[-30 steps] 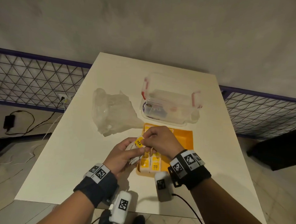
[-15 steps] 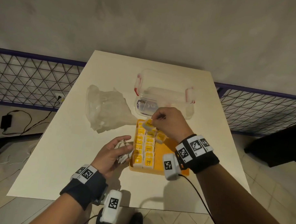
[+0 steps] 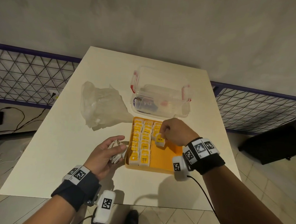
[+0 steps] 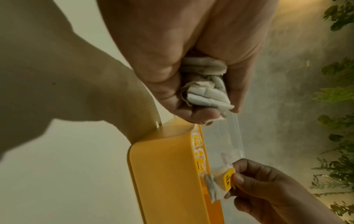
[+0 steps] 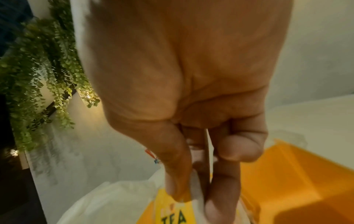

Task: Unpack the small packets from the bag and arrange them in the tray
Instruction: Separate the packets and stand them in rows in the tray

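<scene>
An orange tray (image 3: 165, 168) sits on the white table with several tea packets (image 3: 145, 145) in rows along its left and far side. My right hand (image 3: 174, 133) pinches one tea packet (image 3: 159, 140) with a yellow TEA tag (image 4: 228, 179) low over the tray's third column. The same tag (image 5: 173, 212) shows under the thumb in the right wrist view. My left hand (image 3: 109, 152) hovers just left of the tray and grips a bunch of white tea packets (image 4: 205, 89). The crumpled clear plastic bag (image 3: 102, 107) lies beyond the left hand.
A clear plastic box (image 3: 161, 97) with red clips stands just beyond the tray. The tray's (image 5: 298, 181) right half is bare orange. A metal mesh fence (image 3: 27, 74) runs behind the table on both sides. Cables lie on the floor at left.
My right hand took a packet from the left hand, carried it to the tray's far end, then drew it back to the third column. The left hand stayed beside the tray.
</scene>
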### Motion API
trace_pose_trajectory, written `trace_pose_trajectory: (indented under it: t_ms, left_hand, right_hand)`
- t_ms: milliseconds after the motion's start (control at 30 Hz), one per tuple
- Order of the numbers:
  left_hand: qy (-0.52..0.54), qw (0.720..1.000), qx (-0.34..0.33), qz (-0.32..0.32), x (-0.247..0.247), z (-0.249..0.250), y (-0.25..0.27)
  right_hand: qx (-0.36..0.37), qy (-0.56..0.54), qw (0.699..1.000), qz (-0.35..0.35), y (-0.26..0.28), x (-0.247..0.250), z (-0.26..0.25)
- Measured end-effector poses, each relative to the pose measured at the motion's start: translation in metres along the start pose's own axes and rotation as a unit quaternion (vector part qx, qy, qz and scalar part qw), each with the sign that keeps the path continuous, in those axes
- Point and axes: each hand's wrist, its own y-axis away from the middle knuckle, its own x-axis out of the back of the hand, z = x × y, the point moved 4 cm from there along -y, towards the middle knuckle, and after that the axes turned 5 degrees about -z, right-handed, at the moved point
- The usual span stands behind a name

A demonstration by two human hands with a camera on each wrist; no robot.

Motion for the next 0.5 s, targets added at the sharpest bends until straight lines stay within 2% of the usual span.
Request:
trace_pose_trajectory:
  t_ms: [67, 133, 300, 500]
  left_hand:
    - [0.0, 1.0, 0.001, -0.003, 0.0, -0.001, 0.0]
    - [0.002, 1.0, 0.003, -0.004, -0.002, 0.0, 0.0]
    - [-0.008, 1.0, 0.007, 0.001, 0.004, -0.001, -0.001]
    - [-0.02, 1.0, 0.008, 0.001, 0.008, -0.001, 0.001]
  right_hand:
    - [-0.016, -0.004, 0.999, -0.038, -0.002, -0.015, 0.003]
    - [-0.031, -0.017, 0.999, -0.039, -0.005, -0.025, 0.004]
    - [-0.071, -0.026, 0.997, 0.003, -0.022, -0.03, 0.009]
    - [-0.048, 0.054, 0.996, 0.049, -0.034, -0.023, 0.006]
